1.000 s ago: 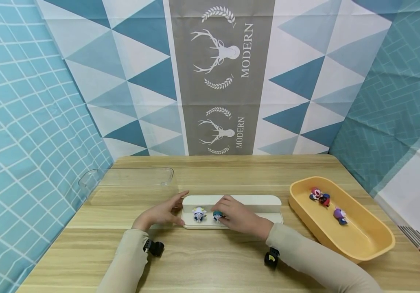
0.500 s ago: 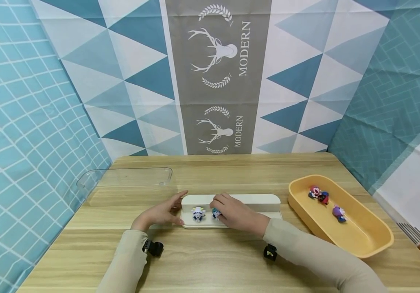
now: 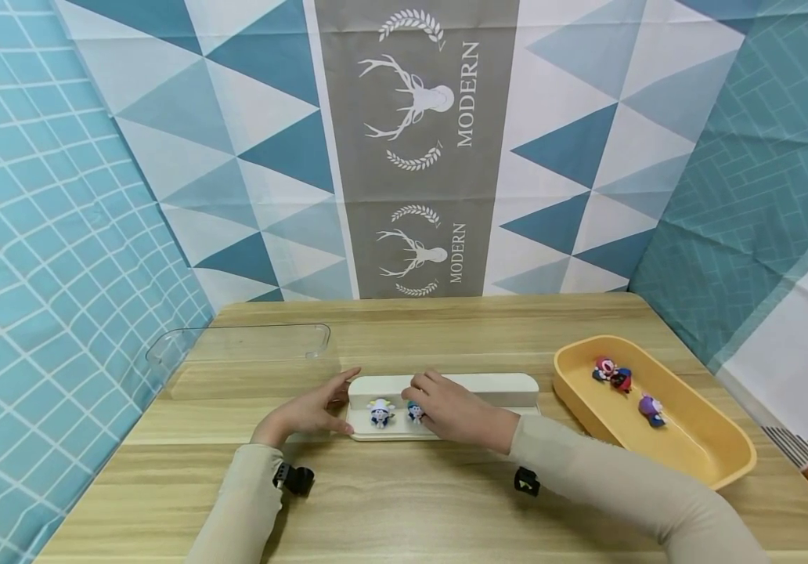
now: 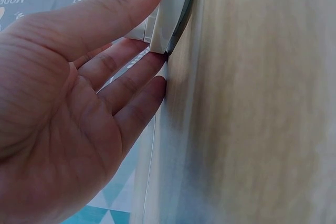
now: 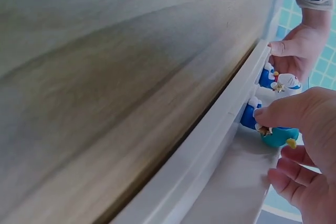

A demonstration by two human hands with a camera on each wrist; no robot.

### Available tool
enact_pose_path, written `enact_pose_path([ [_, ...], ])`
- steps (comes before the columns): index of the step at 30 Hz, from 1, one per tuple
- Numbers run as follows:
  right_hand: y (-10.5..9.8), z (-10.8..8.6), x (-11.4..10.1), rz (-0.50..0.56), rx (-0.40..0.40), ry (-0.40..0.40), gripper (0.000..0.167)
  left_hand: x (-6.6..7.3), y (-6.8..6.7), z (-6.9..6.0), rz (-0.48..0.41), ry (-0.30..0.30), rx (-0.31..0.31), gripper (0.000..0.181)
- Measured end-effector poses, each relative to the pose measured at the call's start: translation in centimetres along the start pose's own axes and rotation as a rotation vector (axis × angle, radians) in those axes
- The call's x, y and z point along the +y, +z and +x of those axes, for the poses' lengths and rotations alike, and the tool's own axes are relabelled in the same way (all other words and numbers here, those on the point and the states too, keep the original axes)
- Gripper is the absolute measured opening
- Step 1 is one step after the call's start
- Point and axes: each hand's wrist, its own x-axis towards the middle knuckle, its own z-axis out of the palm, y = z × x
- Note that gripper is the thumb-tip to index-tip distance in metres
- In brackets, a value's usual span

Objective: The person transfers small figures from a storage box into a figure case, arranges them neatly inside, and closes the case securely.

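A long white display base [image 3: 499, 385] with a raised back step lies mid-table. My left hand [image 3: 308, 407] grips its left end; in the left wrist view the thumb presses one face and fingertips [image 4: 157, 85] reach the other side. A small figurine with a white, horned hat [image 3: 380, 413] stands on the base near that end. To its right, my right hand [image 3: 460, 413] pinches a blue figurine with a teal hat [image 5: 281, 137] that stands on the base. The thumb lies on its front in the right wrist view; the index fingertip is hidden behind it.
A yellow tray [image 3: 700, 470] at the right holds a red-and-white figurine [image 3: 604, 368], a red-and-black one [image 3: 621, 381] and a purple-topped one [image 3: 652, 410]. A clear plastic cover [image 3: 256, 345] stands on the table's left, behind my left hand.
The teal-hatted figurine shows more of its face now, turned or tipped slightly in my right fingers. My left hand stays on the base's end. The head view has shifted a little.
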Motion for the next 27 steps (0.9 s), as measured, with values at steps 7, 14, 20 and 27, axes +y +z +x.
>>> enact_pose_path([
  [7,-1.0,-0.4,0.0,-0.023,-0.060,0.008,0.042,0.1,0.0,0.0,0.009,-0.003,0.003,0.104],
  [14,-1.9,-1.3,0.4,-0.025,-0.075,0.022,0.042,0.0,0.0,0.0,0.011,0.001,0.002,0.104],
  [20,-3.0,-2.2,1.2,-0.085,-0.115,0.020,0.045,0.0,0.0,-0.2,-0.006,0.020,-0.006,0.105],
  [27,-4.2,-3.3,2.0,-0.198,-0.135,-0.002,0.046,0.0,0.0,-0.2,-0.015,0.028,-0.004,0.105],
])
